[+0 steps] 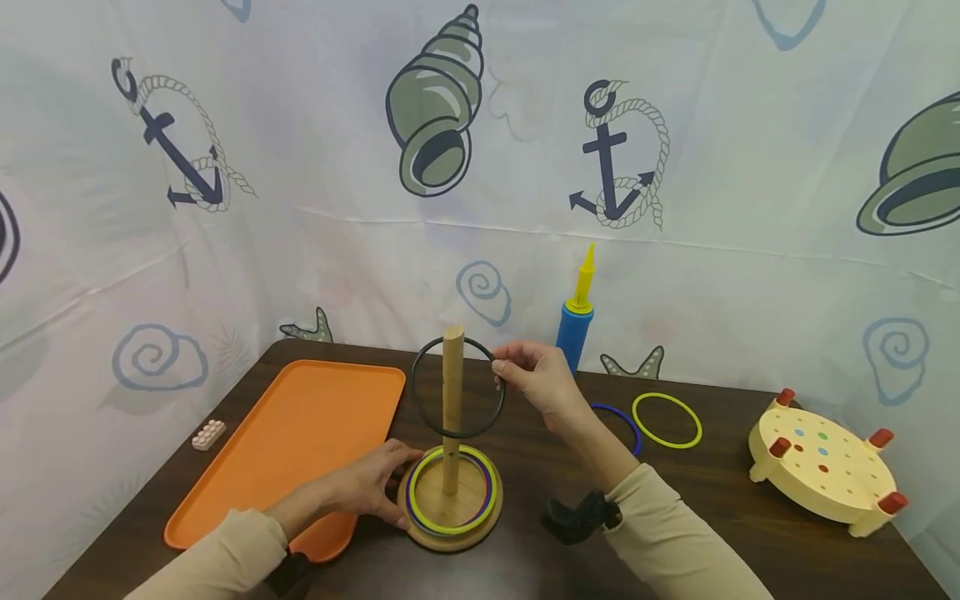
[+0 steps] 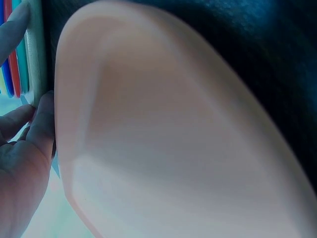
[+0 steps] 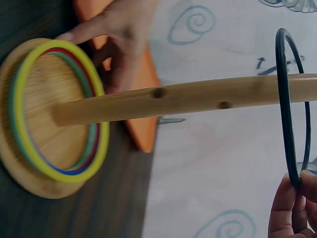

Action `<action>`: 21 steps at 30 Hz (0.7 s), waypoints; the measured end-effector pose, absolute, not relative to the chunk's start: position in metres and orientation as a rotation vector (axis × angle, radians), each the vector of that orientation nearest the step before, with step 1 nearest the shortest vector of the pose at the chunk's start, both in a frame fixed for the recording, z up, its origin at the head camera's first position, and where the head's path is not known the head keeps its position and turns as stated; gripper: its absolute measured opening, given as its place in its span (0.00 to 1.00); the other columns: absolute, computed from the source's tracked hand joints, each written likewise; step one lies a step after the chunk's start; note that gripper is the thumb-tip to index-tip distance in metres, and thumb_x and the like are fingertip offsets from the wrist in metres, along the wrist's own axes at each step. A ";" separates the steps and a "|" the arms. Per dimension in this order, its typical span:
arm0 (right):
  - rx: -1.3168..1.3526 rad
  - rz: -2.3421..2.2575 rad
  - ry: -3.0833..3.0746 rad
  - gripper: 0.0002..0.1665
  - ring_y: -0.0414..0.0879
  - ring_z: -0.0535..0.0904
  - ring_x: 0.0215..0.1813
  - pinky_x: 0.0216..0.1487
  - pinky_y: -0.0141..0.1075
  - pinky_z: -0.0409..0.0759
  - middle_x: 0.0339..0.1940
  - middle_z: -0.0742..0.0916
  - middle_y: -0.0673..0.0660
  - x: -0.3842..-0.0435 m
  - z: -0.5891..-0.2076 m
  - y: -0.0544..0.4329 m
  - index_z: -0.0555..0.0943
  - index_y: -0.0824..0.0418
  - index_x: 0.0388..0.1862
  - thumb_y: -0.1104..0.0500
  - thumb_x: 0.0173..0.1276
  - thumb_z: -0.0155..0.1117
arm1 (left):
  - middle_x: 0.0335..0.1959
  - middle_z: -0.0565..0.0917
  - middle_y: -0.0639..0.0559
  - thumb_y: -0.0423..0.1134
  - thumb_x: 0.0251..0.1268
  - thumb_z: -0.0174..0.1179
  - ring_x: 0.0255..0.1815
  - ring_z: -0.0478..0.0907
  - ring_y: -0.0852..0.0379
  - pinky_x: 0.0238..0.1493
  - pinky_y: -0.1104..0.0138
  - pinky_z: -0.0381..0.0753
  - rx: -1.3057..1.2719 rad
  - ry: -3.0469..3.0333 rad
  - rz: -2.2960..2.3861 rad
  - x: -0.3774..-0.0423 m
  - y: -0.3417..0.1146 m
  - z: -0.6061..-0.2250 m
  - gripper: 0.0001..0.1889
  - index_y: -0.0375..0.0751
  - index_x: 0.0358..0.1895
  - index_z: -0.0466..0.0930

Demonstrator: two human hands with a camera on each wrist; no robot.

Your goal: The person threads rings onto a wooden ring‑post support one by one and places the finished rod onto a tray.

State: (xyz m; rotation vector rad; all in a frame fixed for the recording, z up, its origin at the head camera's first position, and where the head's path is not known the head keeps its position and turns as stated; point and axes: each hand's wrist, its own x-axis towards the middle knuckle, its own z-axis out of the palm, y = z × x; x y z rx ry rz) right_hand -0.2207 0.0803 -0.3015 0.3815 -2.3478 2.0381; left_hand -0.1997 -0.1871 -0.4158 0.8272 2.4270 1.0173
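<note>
A wooden ring-toss stand (image 1: 453,379) rises upright from a round base (image 1: 444,543). Around the foot of its post lie several stacked rings, a yellow ring (image 3: 101,144) on top, with red, blue and green showing beneath. With fingertips and thumb, my right hand (image 1: 546,385) pinches the edge of a thin black ring (image 1: 501,402). That ring encircles the post near its top, tilted and high above the stack. Down at the left, my left hand (image 1: 369,483) grips the base's rim, thumb toward the front and fingers toward the back.
An orange tray (image 1: 322,417) lies left of the stand, a pale toy brick (image 1: 208,434) beyond it. Behind my right arm are a blue ring (image 1: 634,429), another yellow ring (image 1: 700,425) and a blue pump (image 1: 573,337). A cream pegged board (image 1: 821,458) stands far right.
</note>
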 end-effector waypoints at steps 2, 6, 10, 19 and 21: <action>0.372 2.042 -2.369 0.12 0.38 0.78 0.27 0.31 0.28 0.75 0.26 0.83 0.54 -0.221 -0.310 0.079 0.79 0.75 0.44 0.69 0.63 0.62 | 0.54 0.66 0.43 0.38 0.42 0.76 0.55 0.70 0.47 0.51 0.63 0.78 0.827 2.427 1.018 -0.199 -0.187 -0.415 0.46 0.28 0.66 0.61; 0.334 2.042 -2.426 0.11 0.38 0.77 0.27 0.31 0.28 0.76 0.25 0.82 0.51 -0.221 -0.326 0.078 0.80 0.74 0.44 0.69 0.63 0.62 | 0.54 0.66 0.43 0.38 0.41 0.76 0.55 0.70 0.47 0.51 0.63 0.78 0.825 2.421 1.020 -0.199 -0.187 -0.415 0.46 0.28 0.66 0.61; 0.343 2.019 -2.452 0.10 0.38 0.78 0.27 0.30 0.28 0.77 0.24 0.82 0.52 -0.221 -0.343 0.078 0.81 0.74 0.43 0.70 0.63 0.61 | 0.55 0.65 0.42 0.38 0.41 0.76 0.55 0.70 0.46 0.51 0.62 0.78 0.817 2.423 1.032 -0.199 -0.187 -0.415 0.44 0.28 0.64 0.63; 0.397 1.856 -2.657 0.07 0.39 0.76 0.27 0.32 0.39 0.82 0.27 0.84 0.59 -0.212 -0.377 0.074 0.83 0.71 0.39 0.69 0.62 0.62 | 0.54 0.65 0.43 0.42 0.42 0.76 0.53 0.69 0.49 0.52 0.61 0.78 0.829 2.448 1.008 -0.201 -0.187 -0.417 0.46 0.28 0.65 0.62; 0.410 1.807 -2.697 0.06 0.41 0.77 0.27 0.32 0.41 0.83 0.26 0.84 0.58 -0.210 -0.382 0.073 0.83 0.70 0.38 0.69 0.62 0.63 | 0.55 0.65 0.43 0.42 0.42 0.76 0.53 0.69 0.49 0.51 0.61 0.78 0.831 2.451 0.996 -0.201 -0.187 -0.417 0.45 0.28 0.64 0.63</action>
